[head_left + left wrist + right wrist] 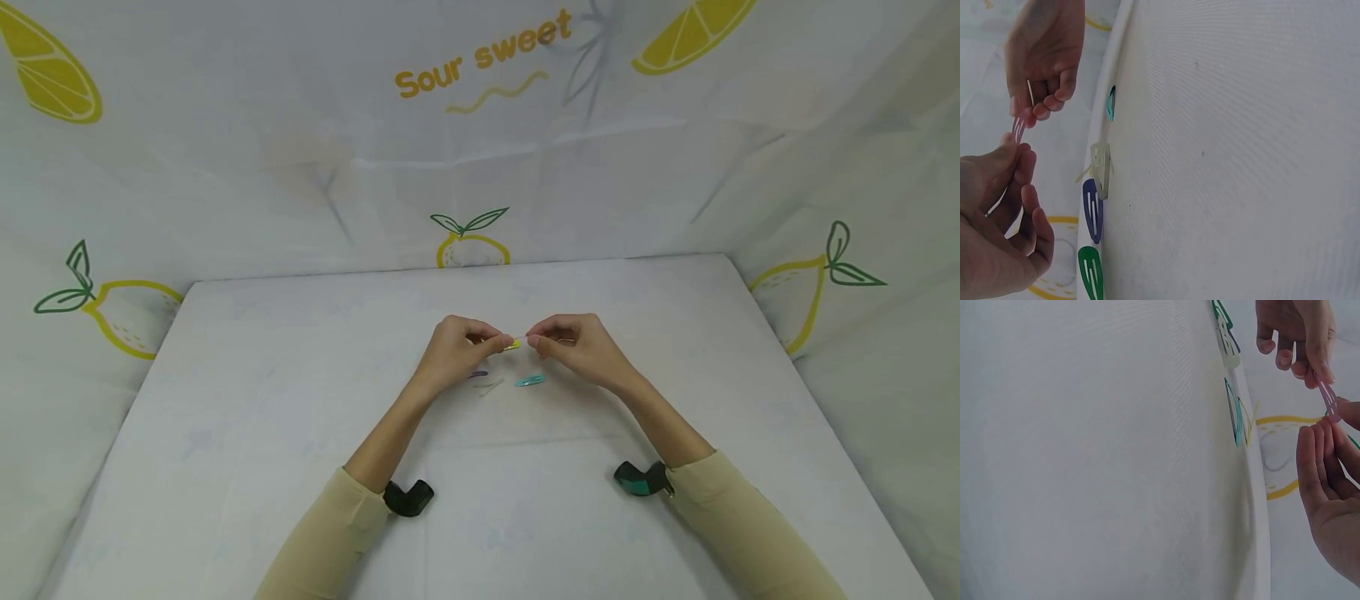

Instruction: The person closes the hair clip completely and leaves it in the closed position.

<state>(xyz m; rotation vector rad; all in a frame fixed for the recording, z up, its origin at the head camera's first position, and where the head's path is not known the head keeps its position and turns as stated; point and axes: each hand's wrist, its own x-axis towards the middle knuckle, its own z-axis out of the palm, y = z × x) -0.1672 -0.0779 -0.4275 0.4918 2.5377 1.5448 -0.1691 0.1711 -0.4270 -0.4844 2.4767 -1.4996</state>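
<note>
A pink snap hair clip (pixel 1019 129) is held above the table between my two hands. The thumb and forefinger of my left hand (pixel 459 346) pinch one end. At the other end my right hand (pixel 583 343) pinches it with thumb and fingertips. Beneath them on the table lie a teal hair clip (pixel 530 380), a whitish hair clip (pixel 491 386) and a purple hair clip (pixel 478 374), the last partly hidden by my left hand. A yellow hair clip (pixel 513 345) shows behind the hands. In the left wrist view a green hair clip (pixel 1090 272) lies beyond the purple one.
The white-covered table (pixel 262 417) stretches around the clips on all sides. A white curtain (pixel 285 125) with lemon prints stands along its back and sides. Black devices (pixel 409 498) are strapped at both wrists, close above the table.
</note>
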